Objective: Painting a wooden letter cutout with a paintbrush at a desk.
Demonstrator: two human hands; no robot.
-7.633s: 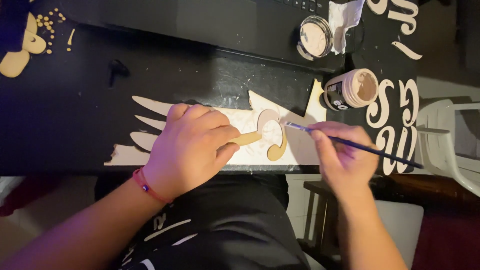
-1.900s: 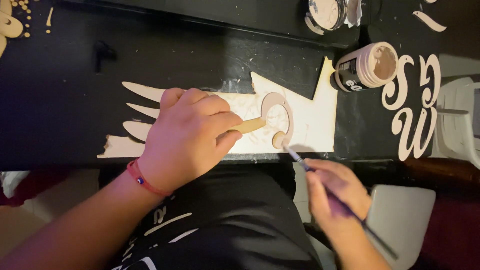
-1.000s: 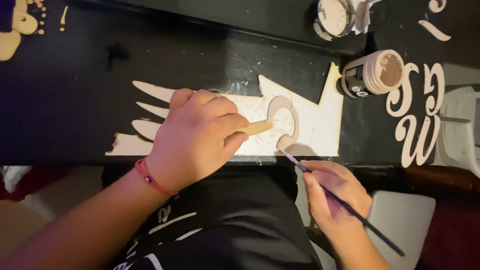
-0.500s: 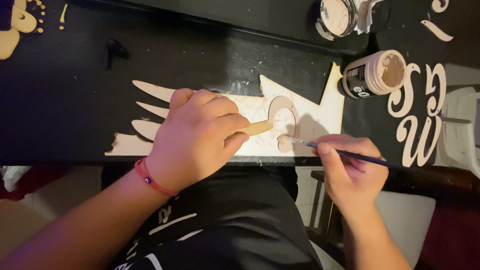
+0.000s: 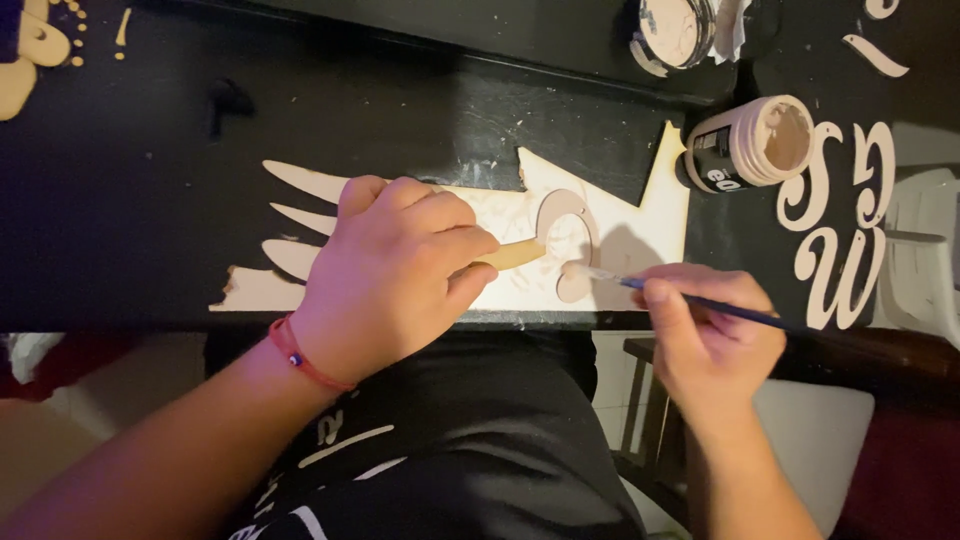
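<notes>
**Two hands, one brush, one wooden cutout**

Head view. Count: two hands, one brush point(image 5: 700, 300), one curved wooden cutout point(image 5: 562, 240), two open paint jars, one pale backing sheet point(image 5: 640, 225).

Left hand point(image 5: 395, 275), red cord at the wrist, fingers curled down, pinning the cutout's straight stem point(image 5: 510, 255) flat on the sheet. Right hand point(image 5: 710, 330) fingers pinched narrow round the brush; bristle tip touches the cutout's near rounded end.

Cutout: hook-shaped, arch at the far side, whitish with paint along the curve, bare tan on the stem. It lies on the sheet at the near edge of the table, centre-right.

Near jar point(image 5: 750, 142) on its side, right of the sheet; second jar point(image 5: 672, 28) far, beside a crumpled tissue point(image 5: 728, 20). White cut letters point(image 5: 845, 230) lie at right.

Table point(image 5: 150, 230) black, paint-smeared. Small tan wooden pieces point(image 5: 30, 50) far left. Dim room; pale floor below.
</notes>
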